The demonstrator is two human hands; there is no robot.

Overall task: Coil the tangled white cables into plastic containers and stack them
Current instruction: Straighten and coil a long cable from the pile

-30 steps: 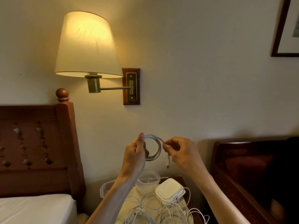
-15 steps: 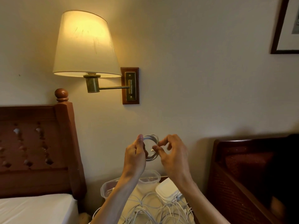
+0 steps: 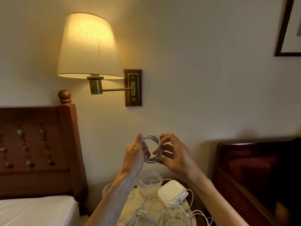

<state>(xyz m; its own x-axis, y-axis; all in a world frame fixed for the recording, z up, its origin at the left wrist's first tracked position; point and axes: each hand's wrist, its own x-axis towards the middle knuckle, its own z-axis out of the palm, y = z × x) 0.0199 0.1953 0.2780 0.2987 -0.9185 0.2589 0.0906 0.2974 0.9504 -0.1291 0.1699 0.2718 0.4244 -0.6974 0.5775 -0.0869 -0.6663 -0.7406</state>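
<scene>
Coiling step nearly complete: left hand [image 3: 136, 153] and right hand [image 3: 175, 158] each pinch the coiled white cable [image 3: 153, 148], raised above the table [image 3: 140, 195]. Next: lower it into the open container [image 3: 150, 181]; tangled cables [image 3: 162, 211] remain.

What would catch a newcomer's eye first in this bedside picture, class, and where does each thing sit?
The lit wall lamp glows at upper left, above the wooden headboard. At centre, the left hand and right hand hold a coiled white cable up in front of the wall. Below them, tangled white cables lie on the nightstand beside an open clear container and a white lidded container.
</scene>
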